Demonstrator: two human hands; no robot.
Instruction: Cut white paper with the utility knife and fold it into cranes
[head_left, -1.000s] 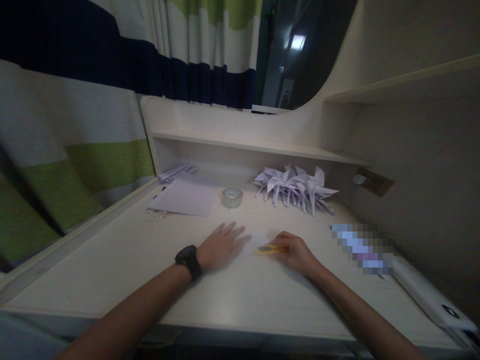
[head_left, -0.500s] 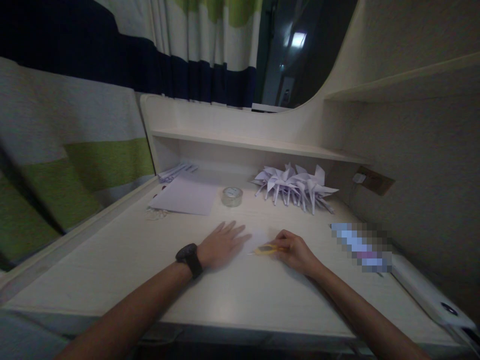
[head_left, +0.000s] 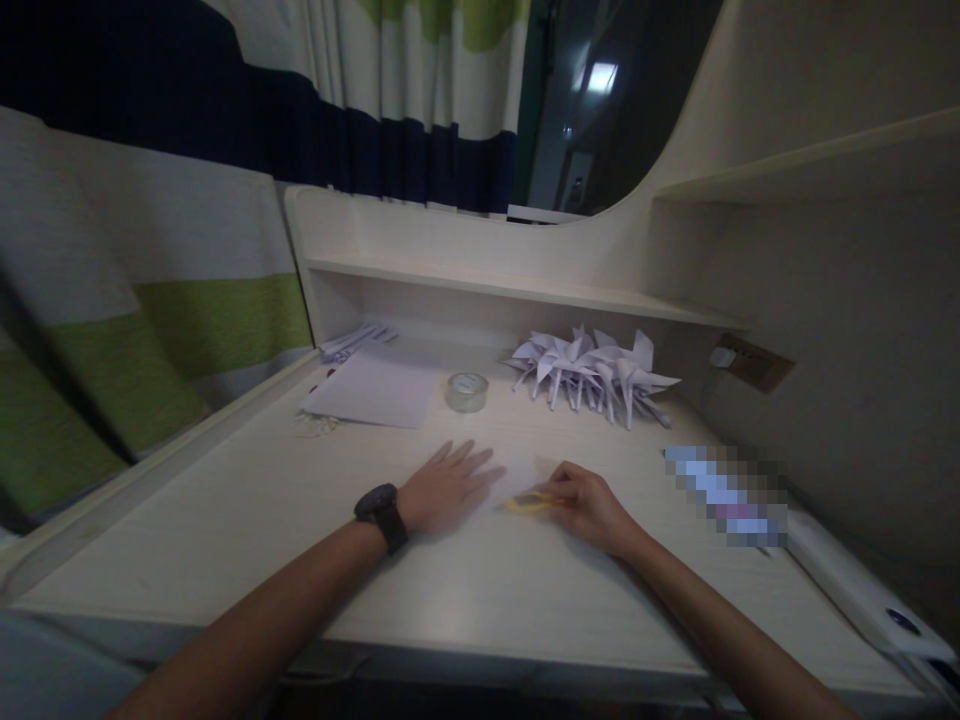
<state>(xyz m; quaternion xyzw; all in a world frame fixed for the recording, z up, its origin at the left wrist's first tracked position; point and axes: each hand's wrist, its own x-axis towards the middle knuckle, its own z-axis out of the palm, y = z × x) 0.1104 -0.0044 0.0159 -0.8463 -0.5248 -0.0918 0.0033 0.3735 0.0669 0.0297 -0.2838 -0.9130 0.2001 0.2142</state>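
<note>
My left hand (head_left: pixel 444 490) lies flat with its fingers spread, pressing on a small white sheet of paper (head_left: pixel 519 470) that barely stands out from the pale desk. A yellow utility knife (head_left: pixel 527 502) is gripped in my right hand (head_left: pixel 589 507), its front end pointing left over the sheet, close to my left fingertips. The blade is too blurred to make out clearly. Just beyond the hands stands a roll of clear tape (head_left: pixel 466 393). Several folded white paper pinwheels (head_left: pixel 574 360) lie in a row behind my right hand.
A stack of white paper (head_left: pixel 375 385) lies at the back left, with rolled paper sticks (head_left: pixel 356 342) behind it. Along the right side are a blurred-out object (head_left: pixel 720 495) and a long white case (head_left: pixel 862 585). A low shelf (head_left: pixel 525 287) overhangs the desk's back.
The knife's front end has shifted slightly to the left. My left hand stays flat on the sheet, and the view has moved a little.
</note>
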